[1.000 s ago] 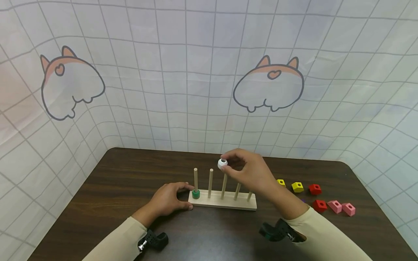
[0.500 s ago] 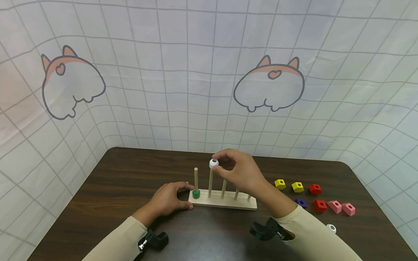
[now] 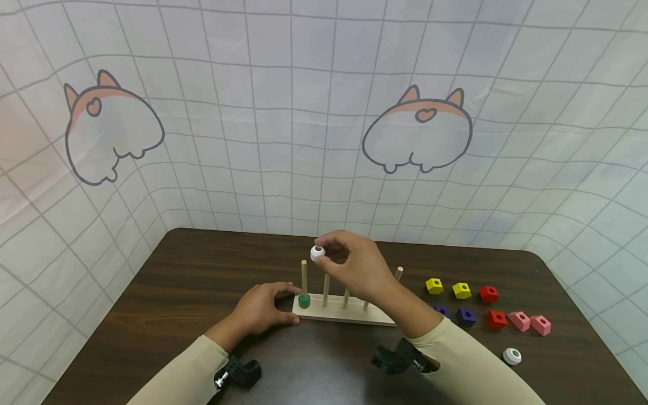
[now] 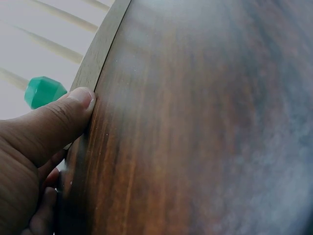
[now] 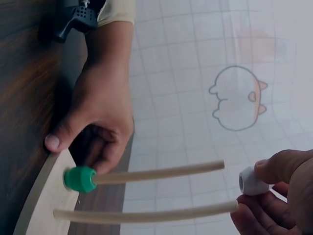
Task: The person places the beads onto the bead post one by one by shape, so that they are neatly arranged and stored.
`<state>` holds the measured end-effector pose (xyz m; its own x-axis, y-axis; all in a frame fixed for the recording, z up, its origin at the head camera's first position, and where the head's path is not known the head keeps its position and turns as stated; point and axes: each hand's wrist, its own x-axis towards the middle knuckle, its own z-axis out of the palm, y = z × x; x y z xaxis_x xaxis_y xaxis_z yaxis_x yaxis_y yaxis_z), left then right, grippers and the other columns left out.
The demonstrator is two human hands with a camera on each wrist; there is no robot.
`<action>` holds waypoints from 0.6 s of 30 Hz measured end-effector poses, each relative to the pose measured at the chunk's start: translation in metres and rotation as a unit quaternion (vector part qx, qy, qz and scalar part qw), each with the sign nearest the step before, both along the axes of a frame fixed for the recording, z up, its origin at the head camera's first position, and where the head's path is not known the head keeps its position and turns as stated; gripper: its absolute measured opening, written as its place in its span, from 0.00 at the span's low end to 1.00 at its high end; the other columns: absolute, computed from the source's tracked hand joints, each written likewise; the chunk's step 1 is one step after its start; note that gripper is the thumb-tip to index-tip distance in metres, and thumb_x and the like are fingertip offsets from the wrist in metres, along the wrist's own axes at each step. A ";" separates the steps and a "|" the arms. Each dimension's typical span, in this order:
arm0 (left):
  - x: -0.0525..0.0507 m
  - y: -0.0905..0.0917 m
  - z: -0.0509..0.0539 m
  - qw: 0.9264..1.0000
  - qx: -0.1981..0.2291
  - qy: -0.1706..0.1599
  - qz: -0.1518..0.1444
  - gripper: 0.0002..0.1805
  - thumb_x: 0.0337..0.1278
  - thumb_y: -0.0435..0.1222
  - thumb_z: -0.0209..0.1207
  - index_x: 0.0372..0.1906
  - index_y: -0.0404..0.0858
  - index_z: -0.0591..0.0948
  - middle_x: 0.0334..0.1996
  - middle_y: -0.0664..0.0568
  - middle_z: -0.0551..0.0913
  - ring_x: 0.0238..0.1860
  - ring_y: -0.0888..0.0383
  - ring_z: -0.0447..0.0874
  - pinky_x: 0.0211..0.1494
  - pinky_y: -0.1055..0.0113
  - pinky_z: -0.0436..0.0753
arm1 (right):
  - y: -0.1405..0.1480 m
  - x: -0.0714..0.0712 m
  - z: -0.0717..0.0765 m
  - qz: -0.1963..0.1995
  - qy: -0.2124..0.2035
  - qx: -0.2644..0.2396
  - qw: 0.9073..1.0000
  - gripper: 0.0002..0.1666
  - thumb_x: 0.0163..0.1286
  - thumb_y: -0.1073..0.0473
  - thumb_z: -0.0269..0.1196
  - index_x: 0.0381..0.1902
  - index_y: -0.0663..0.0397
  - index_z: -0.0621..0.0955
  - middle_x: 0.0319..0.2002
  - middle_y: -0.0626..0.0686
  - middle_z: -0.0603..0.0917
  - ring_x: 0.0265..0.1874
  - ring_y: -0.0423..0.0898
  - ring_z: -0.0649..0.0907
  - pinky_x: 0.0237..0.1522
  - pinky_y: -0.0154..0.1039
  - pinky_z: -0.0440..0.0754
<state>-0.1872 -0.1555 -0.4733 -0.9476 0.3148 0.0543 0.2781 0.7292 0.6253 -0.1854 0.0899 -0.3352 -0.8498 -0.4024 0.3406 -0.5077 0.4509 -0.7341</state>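
A pale wooden base [image 3: 334, 309] carries several upright pegs. On its leftmost peg [image 3: 304, 275] a green bead [image 3: 304, 301] sits at the bottom. The left hand [image 3: 260, 309] grips the left end of the base between thumb and fingers; in the left wrist view its thumb [image 4: 63, 115] presses the base's edge beside the green bead [image 4: 44, 92]. Between thumb and fingertips the right hand [image 3: 359, 267] pinches a white bead [image 3: 317, 253], above and between the two leftmost pegs. The right wrist view has this white bead [image 5: 253, 181] just off the peg tips, not touching the leftmost peg [image 5: 161, 174].
Right of the base on the dark table [image 3: 167, 292] lie two yellow blocks [image 3: 462, 291], two red blocks [image 3: 496, 320], two purple blocks [image 3: 466, 316], two pink blocks [image 3: 540, 324] and another white bead [image 3: 512, 356]. A patterned cloth [image 3: 263, 140] hangs behind.
The right hand has carried the white bead leftward, from over the third peg past the second. The purple blocks and the other white bead have come into sight. The left hand has stayed put.
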 end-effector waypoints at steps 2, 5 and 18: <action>0.000 0.000 0.000 1.000 0.000 -0.002 0.000 0.30 0.44 0.52 0.80 0.57 0.57 0.85 0.61 0.53 0.83 0.65 0.48 0.78 0.64 0.45 0.75 | -0.004 0.000 -0.001 -0.002 0.001 -0.008 1.000 0.15 0.67 0.61 0.73 0.51 0.50 0.85 0.43 0.44 0.88 0.40 0.40 0.87 0.43 0.42 0.85; 0.000 -0.001 -0.001 1.000 0.000 -0.001 -0.003 0.30 0.44 0.52 0.79 0.57 0.57 0.85 0.61 0.53 0.83 0.65 0.49 0.78 0.64 0.45 0.76 | -0.008 0.001 -0.004 -0.005 -0.002 -0.016 1.000 0.15 0.67 0.61 0.72 0.51 0.50 0.85 0.43 0.44 0.88 0.41 0.40 0.87 0.43 0.42 0.85; -0.001 -0.001 -0.001 1.000 0.003 0.002 -0.004 0.30 0.44 0.53 0.79 0.56 0.56 0.85 0.60 0.52 0.84 0.64 0.48 0.78 0.64 0.44 0.76 | -0.025 0.009 -0.009 -0.027 -0.002 -0.006 1.000 0.16 0.70 0.60 0.70 0.54 0.51 0.84 0.46 0.44 0.87 0.41 0.38 0.86 0.43 0.39 0.85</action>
<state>-0.1878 -0.1569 -0.4746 -0.9448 0.3220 0.0604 0.2868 0.7235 0.6279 -0.1763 0.0652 -0.3443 -0.8714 -0.3520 0.3417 -0.4801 0.4689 -0.7414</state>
